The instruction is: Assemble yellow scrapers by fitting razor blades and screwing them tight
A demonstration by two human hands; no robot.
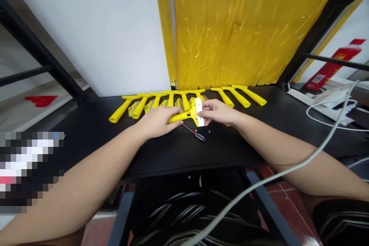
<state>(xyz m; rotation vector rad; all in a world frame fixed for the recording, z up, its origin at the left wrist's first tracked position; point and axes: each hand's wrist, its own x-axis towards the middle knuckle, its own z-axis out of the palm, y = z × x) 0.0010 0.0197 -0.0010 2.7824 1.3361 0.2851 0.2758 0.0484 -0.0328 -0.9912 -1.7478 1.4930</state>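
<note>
I read the step in hand as setting the white plate (199,113) against the head of the yellow scraper (181,116); the next move, I judge, calls for a steady handle while the plate is kept square. My left hand (158,121) is closed around the handle, and my right hand (216,111) pinches the plate between thumb and fingers. The scraper is over the middle of the counter (173,155), in front of the row of yellow handles (120,111); I cannot tell whether it touches the surface. It looks bright yellow, its round handle flaring into a wide head, which the plate partly covers. A screwdriver (198,135) lies just nearer me.
</note>
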